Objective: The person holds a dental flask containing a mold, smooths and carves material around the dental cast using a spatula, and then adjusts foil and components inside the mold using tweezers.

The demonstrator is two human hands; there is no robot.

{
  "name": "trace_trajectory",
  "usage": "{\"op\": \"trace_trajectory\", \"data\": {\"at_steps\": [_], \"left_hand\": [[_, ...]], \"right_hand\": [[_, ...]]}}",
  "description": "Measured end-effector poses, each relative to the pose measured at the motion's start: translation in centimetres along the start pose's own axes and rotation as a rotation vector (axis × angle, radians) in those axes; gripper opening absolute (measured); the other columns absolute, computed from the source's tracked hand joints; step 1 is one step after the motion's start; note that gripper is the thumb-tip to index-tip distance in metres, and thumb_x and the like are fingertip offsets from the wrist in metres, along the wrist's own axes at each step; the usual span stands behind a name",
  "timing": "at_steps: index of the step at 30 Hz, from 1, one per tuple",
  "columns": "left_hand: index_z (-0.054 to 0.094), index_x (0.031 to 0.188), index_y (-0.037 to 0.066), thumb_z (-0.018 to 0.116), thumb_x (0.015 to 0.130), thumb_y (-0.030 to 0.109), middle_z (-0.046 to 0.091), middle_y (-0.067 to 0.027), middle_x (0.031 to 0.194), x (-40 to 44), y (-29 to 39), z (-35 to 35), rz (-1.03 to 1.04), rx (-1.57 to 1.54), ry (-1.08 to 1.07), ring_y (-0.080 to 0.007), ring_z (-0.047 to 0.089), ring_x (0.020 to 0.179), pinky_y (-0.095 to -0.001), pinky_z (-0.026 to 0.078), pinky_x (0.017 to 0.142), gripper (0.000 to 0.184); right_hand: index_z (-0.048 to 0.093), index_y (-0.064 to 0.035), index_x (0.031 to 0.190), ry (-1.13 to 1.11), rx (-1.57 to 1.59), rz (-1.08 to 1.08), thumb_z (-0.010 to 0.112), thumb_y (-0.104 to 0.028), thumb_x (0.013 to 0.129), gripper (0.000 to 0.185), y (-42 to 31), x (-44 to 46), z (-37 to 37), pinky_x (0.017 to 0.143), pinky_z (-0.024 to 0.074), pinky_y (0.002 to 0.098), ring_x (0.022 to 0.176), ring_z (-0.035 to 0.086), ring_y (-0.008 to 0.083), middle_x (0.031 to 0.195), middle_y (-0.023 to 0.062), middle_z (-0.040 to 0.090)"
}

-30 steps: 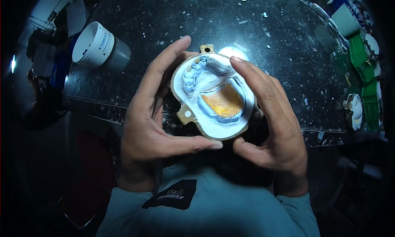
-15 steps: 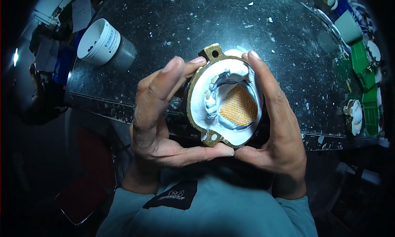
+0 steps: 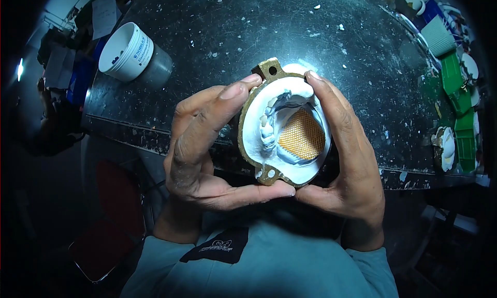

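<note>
Between my two hands is a denture flask half [image 3: 253, 158], a brass-coloured metal ring with lugs at top and bottom. White plaster [image 3: 254, 101] fills it, with a row of teeth [image 3: 266, 124] set along a curved ridge. Gold-coloured mesh [image 3: 302, 135] lies in the hollow beside the teeth. My left hand [image 3: 202, 143] grips the flask's left side, fingers at the upper lug and thumb along the bottom edge. On the other side, my right hand [image 3: 352, 148] is closed around the rim, its thumb near the left thumb. The flask's underside is hidden.
A white plastic tub [image 3: 127, 52] stands on the dark, speckled table [image 3: 207, 34] at the left. Green trays [image 3: 458, 86] line the right edge, near another plaster-filled piece [image 3: 444, 148]. A red chair [image 3: 116, 210] is at the lower left.
My left index finger has come down onto the flask's upper left rim, where it was raised before. The flask has shifted very slightly right and down.
</note>
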State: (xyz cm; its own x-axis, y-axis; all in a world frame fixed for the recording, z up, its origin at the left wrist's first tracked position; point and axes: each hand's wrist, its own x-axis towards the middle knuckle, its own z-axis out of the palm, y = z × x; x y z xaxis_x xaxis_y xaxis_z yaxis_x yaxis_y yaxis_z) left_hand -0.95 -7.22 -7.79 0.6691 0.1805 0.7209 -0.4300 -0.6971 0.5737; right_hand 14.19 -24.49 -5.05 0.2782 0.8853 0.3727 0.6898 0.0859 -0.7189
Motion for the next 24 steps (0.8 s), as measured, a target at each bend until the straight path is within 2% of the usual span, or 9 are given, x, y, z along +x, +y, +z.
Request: {"op": "trace_trajectory", "data": {"at_steps": [3, 6, 7, 10, 14, 18, 21, 23, 24], "left_hand": [[0.021, 0.152, -0.004, 0.101, 0.055, 0.034, 0.05, -0.0364, 0.137, 0.0, 0.0, 0.2, 0.0, 0.003, 0.019, -0.0436, 0.052, 0.132, -0.0541, 0.048, 0.109, 0.131], [0.02, 0.152, -0.003, 0.1, 0.056, 0.036, 0.051, -0.036, 0.135, 0.1, 0.2, 0.1, 0.001, 0.028, 0.016, -0.0435, 0.053, 0.13, -0.0535, 0.049, 0.108, 0.131], [0.02, 0.153, -0.002, 0.1, 0.056, 0.037, 0.052, -0.0359, 0.135, 0.3, 0.3, 0.1, 0.005, 0.046, 0.003, -0.0434, 0.054, 0.129, -0.0532, 0.049, 0.108, 0.131], [0.019, 0.153, 0.001, 0.099, 0.057, 0.041, 0.053, -0.0354, 0.133, 0.8, 0.6, -0.2, 0.052, 0.104, -0.025, -0.0428, 0.056, 0.126, -0.0522, 0.051, 0.105, 0.131], [0.019, 0.152, 0.004, 0.097, 0.059, 0.046, 0.055, -0.0349, 0.131, 0.7, -0.6, 0.1, 0.217, 0.161, 0.011, -0.0423, 0.058, 0.122, -0.0511, 0.053, 0.102, 0.129], [0.021, 0.151, 0.005, 0.096, 0.06, 0.048, 0.054, -0.0355, 0.13, -0.2, -0.9, -1.6, 0.183, 0.277, -0.076, -0.0423, 0.059, 0.121, -0.0502, 0.055, 0.1, 0.126], [0.023, 0.15, 0.005, 0.096, 0.06, 0.047, 0.053, -0.0358, 0.13, 0.0, -1.9, -1.4, 0.269, 0.221, -0.039, -0.0421, 0.059, 0.12, -0.0497, 0.056, 0.098, 0.124], [0.023, 0.15, 0.006, 0.096, 0.06, 0.047, 0.052, -0.0355, 0.13, 0.9, -1.2, -1.0, 0.244, 0.231, -0.076, -0.0419, 0.058, 0.121, -0.0495, 0.056, 0.098, 0.123], [0.023, 0.15, 0.007, 0.097, 0.059, 0.047, 0.052, -0.0352, 0.13, 2.3, 0.8, -1.0, 0.167, 0.281, -0.136, -0.0417, 0.058, 0.121, -0.0494, 0.056, 0.098, 0.123]], "right_hand": [[0.031, 0.0028, 0.155, 0.02, 0.043, -0.02, 0.087, -0.009, 0.058, 0.112, 0.1, 0.0, 0.1, 0.12, 0.0331, 0.0483, 0.144, 0.04, 0.0406, 0.157, 0.0275, 0.035], [0.032, -0.0007, 0.153, 0.112, 0.167, -0.136, 0.089, -0.008, 0.062, 0.108, 0.8, -0.1, 1.1, 0.118, 0.0367, 0.0499, 0.142, 0.042, 0.044, 0.156, 0.0309, 0.032], [0.034, -0.002, 0.152, 0.134, 0.189, -0.205, 0.09, -0.009, 0.063, 0.105, 1.3, -0.1, 1.6, 0.116, 0.0383, 0.0508, 0.141, 0.042, 0.0455, 0.155, 0.0323, 0.032], [0.045, -0.0083, 0.142, 0.129, 0.136, -0.218, 0.091, -0.014, 0.067, 0.088, 1.1, -0.2, 1.3, 0.11, 0.0454, 0.053, 0.137, 0.045, 0.0493, 0.15, 0.0347, 0.035], [0.048, -0.0107, 0.141, 0.094, 0.05, -0.2, 0.092, -0.013, 0.066, 0.087, 0.9, -0.1, 1.2, 0.11, 0.0465, 0.0519, 0.136, 0.046, 0.0475, 0.15, 0.0323, 0.035], [0.051, -0.0114, 0.14, 0.083, 0.02, -0.181, 0.092, -0.015, 0.065, 0.085, 0.2, -0.1, 1.2, 0.109, 0.0474, 0.0514, 0.136, 0.047, 0.0459, 0.15, 0.0306, 0.035], [0.053, -0.0116, 0.139, 0.073, -0.004, -0.165, 0.092, -0.016, 0.065, 0.084, -0.1, 0.0, 1.1, 0.109, 0.0479, 0.0508, 0.136, 0.048, 0.0448, 0.15, 0.0299, 0.035], [0.054, -0.0117, 0.139, 0.07, -0.012, -0.149, 0.092, -0.018, 0.065, 0.083, -0.3, 0.1, 1.1, 0.109, 0.048, 0.0505, 0.136, 0.047, 0.0444, 0.15, 0.0296, 0.036], [0.054, -0.0116, 0.139, 0.073, -0.01, -0.15, 0.092, -0.018, 0.065, 0.083, -0.3, 0.1, 1.1, 0.109, 0.048, 0.0506, 0.136, 0.047, 0.0443, 0.15, 0.0296, 0.036]]}}
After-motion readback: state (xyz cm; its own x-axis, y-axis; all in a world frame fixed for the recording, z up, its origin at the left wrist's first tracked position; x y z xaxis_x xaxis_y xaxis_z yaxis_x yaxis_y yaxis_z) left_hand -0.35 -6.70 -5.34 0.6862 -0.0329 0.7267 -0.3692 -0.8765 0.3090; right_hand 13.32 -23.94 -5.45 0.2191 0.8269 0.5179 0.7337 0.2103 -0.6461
